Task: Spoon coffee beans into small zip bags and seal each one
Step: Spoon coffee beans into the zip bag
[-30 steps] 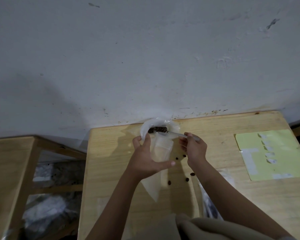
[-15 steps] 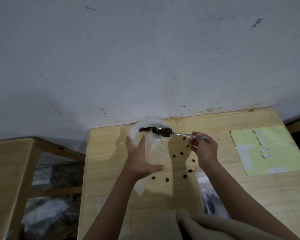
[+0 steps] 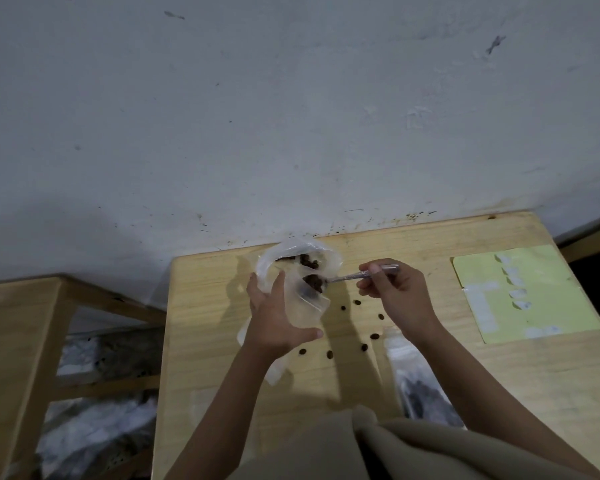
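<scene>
left hand (image 3: 274, 323) grips small zip bag (image 3: 303, 306) | right hand (image 3: 400, 296) pinches spoon (image 3: 347, 278) of beans at its mouth | loose beans (image 3: 355, 327) on table (image 3: 430, 382)

The wooden worktop (image 3: 222, 323) stands against the wall. Loose beans (image 3: 356, 302) lie scattered mid-surface. A yellow sheet (image 3: 541, 306) lies flat at its right, a clear bag (image 3: 416, 382) of dark contents nearer the front, and a big bag (image 3: 326, 265) of beans at the back edge.

Bare forearms, beige garment

Both forearms (image 3: 471, 382) are uncovered, no sleeves visible; loose beige cloth (image 3: 378, 445) bunches well below the fingers (image 3: 371, 271), near the body.
</scene>
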`<state>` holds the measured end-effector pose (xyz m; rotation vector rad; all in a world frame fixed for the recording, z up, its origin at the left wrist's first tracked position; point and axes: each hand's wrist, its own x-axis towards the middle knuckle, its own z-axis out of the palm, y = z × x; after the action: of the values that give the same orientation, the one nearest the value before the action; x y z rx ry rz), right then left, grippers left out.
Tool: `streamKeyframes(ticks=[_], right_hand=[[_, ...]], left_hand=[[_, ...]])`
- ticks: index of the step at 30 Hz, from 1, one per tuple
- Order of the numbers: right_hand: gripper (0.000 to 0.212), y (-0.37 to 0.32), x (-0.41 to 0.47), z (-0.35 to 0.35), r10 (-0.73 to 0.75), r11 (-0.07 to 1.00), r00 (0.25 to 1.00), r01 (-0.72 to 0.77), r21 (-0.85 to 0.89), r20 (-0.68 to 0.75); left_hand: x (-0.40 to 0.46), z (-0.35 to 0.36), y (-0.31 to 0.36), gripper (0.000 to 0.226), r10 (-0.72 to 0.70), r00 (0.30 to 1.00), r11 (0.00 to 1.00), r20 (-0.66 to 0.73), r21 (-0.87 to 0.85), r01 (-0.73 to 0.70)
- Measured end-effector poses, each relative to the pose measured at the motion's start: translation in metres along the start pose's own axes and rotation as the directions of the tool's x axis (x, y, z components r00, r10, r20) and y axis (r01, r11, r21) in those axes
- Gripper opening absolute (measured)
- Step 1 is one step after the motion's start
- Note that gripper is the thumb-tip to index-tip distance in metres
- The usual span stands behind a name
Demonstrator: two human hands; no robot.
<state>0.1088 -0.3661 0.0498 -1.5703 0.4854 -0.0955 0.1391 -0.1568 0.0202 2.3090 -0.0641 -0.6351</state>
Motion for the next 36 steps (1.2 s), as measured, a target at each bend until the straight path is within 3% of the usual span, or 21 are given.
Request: streamKeyframes(ticks=[3, 7, 12, 15, 20, 23, 28, 33, 36], right_hand=[[0.018, -0.006, 0.000, 0.007, -0.069, 0.994, 0.997, 0.071, -0.086, 0.031], [0.015, -0.008, 0.003, 0.012, -0.236, 0.955, 0.969, 0.217, -0.203, -0.074], [0.014, 0.007, 0.010, 0.023, -0.452, 0.818, 0.890, 0.383, -0.430, -0.068], [0.018, 0.021, 0.016, 0.034, -0.494, 0.740, 0.868, 0.394, -0.545, -0.042], [0.017, 0.022, 0.030, 0.047, -0.324, 0.829, 0.919, 0.160, -0.537, -0.226], [0.021, 0.021, 0.044, 0.044, -0.122, 0.916, 0.939, -0.017, -0.400, -0.321], [0.024, 0.029, 0.055, 0.037, 0.168, 0.969, 0.911, -0.223, -0.109, -0.376], [0.020, 0.026, 0.050, 0.041, 0.027, 0.949, 0.956, -0.116, -0.293, -0.291], [0.023, 0.025, 0.051, 0.049, -0.028, 0.929, 0.934, -0.107, -0.354, -0.356]], left_hand=[[0.002, 0.000, 0.001, 0.125, 0.039, 0.999, 0.999, -0.032, -0.033, -0.040], [0.007, -0.002, 0.003, 0.124, 0.030, 0.999, 0.997, -0.042, -0.073, -0.033], [0.011, -0.011, 0.010, 0.123, 0.003, 1.000, 0.996, -0.016, -0.090, -0.004], [0.012, -0.017, 0.014, 0.115, 0.002, 1.000, 0.996, 0.016, -0.085, -0.001], [0.013, -0.020, 0.022, 0.112, -0.010, 0.997, 0.997, 0.071, -0.076, 0.016], [0.014, -0.020, 0.022, 0.113, -0.018, 0.995, 0.994, 0.098, -0.107, 0.028], [0.017, -0.021, 0.024, 0.115, -0.032, 0.993, 0.991, 0.114, -0.125, 0.046], [0.009, -0.021, 0.032, 0.111, 0.040, 0.995, 0.992, 0.086, -0.123, -0.030], [0.004, -0.022, 0.038, 0.109, 0.081, 0.996, 0.988, 0.044, -0.132, -0.074]])
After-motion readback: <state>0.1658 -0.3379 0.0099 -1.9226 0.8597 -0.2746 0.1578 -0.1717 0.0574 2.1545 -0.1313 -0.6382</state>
